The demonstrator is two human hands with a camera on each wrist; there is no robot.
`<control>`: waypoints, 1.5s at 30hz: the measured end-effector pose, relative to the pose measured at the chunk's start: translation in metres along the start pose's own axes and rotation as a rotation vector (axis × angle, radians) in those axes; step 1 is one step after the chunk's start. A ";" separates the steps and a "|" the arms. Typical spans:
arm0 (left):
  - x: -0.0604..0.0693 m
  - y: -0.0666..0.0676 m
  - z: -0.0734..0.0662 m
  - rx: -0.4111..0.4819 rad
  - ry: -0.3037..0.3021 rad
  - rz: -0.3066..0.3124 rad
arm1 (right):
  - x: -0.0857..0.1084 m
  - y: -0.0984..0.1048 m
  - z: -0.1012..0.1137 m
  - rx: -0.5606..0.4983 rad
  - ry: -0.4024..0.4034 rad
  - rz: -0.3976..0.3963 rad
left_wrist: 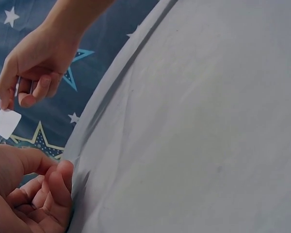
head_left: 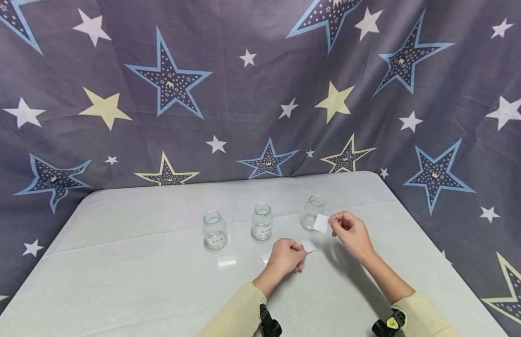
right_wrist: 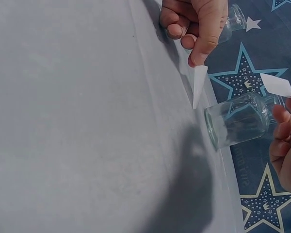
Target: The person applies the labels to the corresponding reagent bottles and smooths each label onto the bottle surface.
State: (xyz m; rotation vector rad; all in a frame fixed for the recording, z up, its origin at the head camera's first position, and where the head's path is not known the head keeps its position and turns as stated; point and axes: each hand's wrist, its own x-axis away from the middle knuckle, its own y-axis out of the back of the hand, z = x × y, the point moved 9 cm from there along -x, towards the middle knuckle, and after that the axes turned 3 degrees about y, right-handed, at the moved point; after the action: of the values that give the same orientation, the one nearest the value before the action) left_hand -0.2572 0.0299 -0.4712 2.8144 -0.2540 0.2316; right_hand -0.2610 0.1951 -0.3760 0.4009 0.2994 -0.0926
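My right hand (head_left: 353,235) pinches a small white square label (head_left: 321,223) by its edge between thumb and fingertip. In the head view, that label overlaps the lower part of the right-hand clear glass jar (head_left: 314,207); whether the two touch I cannot tell. Lower and to the left, my left hand (head_left: 285,256) pinches a white paper slip (head_left: 309,246), seen nearly edge-on in the right wrist view. No label shows on the visible side of this jar (right_wrist: 237,121). Text on the square label (left_wrist: 6,124) is not visible from here.
A middle glass jar (head_left: 260,220) and a left glass jar (head_left: 214,227) stand upright, each with a printed white label low on its front. Before them lie white paper pieces (head_left: 227,261), one partly behind my left hand. A star-patterned curtain (head_left: 227,103) borders the white-covered table (head_left: 130,281).
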 end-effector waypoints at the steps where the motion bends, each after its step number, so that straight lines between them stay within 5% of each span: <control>1: 0.000 0.000 0.000 -0.003 -0.004 -0.002 | 0.000 0.000 0.000 0.002 -0.002 0.001; 23: 0.002 0.003 -0.004 -0.037 -0.008 0.019 | 0.001 -0.001 0.000 -0.006 0.002 0.008; 45: 0.003 0.020 -0.029 -0.012 -0.108 0.010 | 0.003 -0.012 0.003 0.015 0.044 0.040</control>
State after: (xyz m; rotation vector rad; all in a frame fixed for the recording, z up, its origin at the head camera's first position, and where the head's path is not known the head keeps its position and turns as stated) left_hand -0.2626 0.0196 -0.4375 2.8185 -0.2932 0.0797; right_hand -0.2592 0.1829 -0.3791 0.4237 0.3342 -0.0465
